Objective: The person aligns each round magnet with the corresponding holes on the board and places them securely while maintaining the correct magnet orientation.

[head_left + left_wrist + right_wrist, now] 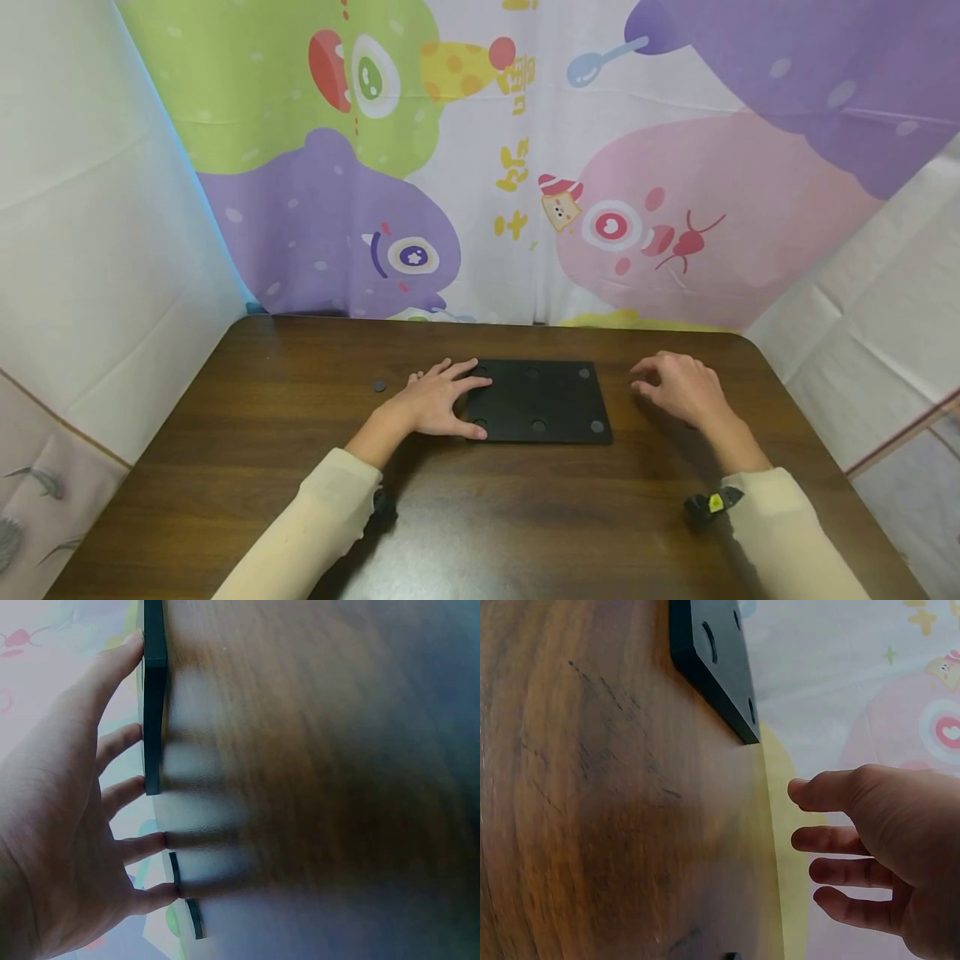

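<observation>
A flat black rectangular board (536, 408) with several round recesses lies on the wooden table. My left hand (431, 402) spreads its fingers over the board's left end. In the left wrist view the thumb and two fingertips touch the board (154, 690), while the other two fingers reach past its end to the table. Beside the little finger are two small dark discs (195, 919); the head view shows one small dark disc (379, 386) left of that hand. My right hand (681, 387) hovers to the right of the board, fingers loosely bent, holding nothing.
The brown table (480, 517) has a cartoon-printed curtain (480, 167) along its back edge and white cloth at both sides. A small dark object (734, 956) shows at the bottom edge of the right wrist view.
</observation>
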Available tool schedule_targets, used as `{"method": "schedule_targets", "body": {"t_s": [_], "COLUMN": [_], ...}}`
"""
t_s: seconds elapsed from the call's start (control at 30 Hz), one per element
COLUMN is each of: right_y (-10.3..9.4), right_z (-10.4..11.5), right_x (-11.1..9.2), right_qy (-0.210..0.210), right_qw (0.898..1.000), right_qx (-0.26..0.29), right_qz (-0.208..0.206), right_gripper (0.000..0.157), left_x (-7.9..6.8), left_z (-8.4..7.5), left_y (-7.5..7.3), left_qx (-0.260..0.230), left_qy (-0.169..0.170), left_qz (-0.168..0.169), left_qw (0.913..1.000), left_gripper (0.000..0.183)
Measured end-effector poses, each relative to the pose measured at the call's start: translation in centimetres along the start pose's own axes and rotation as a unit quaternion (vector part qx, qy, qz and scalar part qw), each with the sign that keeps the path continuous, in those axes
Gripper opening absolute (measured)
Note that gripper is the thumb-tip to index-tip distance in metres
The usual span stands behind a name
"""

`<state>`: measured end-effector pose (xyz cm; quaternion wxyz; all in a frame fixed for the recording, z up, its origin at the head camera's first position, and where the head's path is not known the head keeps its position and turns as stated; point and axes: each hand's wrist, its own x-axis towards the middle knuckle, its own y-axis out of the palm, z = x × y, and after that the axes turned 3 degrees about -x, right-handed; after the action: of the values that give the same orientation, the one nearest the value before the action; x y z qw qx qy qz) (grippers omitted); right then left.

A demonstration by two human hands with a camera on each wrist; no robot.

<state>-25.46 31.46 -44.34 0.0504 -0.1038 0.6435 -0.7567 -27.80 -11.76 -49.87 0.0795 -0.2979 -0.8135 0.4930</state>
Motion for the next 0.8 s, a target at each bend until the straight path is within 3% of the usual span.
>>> {"method": "schedule_targets", "body": {"t_s": [0.17, 0.63, 0.8], "right_y": [-0.5, -1.5, -1.7], "right_z": [-0.5, -2.1, -2.3], "right_x": [-0.2, -1.1, -1.6], "right_qy": [0.008, 0.031, 0.031], "right_qw": [1.0, 0.999, 0.999], "right_qx": [-0.004, -0.012, -0.016], "right_qz": [0.011, 0.032, 0.035], "right_gripper": [0.026, 0.032, 0.032], "left_x": [0.4, -0.1, -0.9], "left_z": [0.5, 0.1, -1.2], "left_y": [0.3, 0.0, -0.8], "left_qx": [-0.005, 0.006, 0.01], "left_qy": [-0.003, 0.0, -0.006], "left_qz": [0.0, -0.002, 0.004], "left_qw": [1.0, 1.0, 0.9999], "left_gripper": [0.1, 0.098, 0.096]}}
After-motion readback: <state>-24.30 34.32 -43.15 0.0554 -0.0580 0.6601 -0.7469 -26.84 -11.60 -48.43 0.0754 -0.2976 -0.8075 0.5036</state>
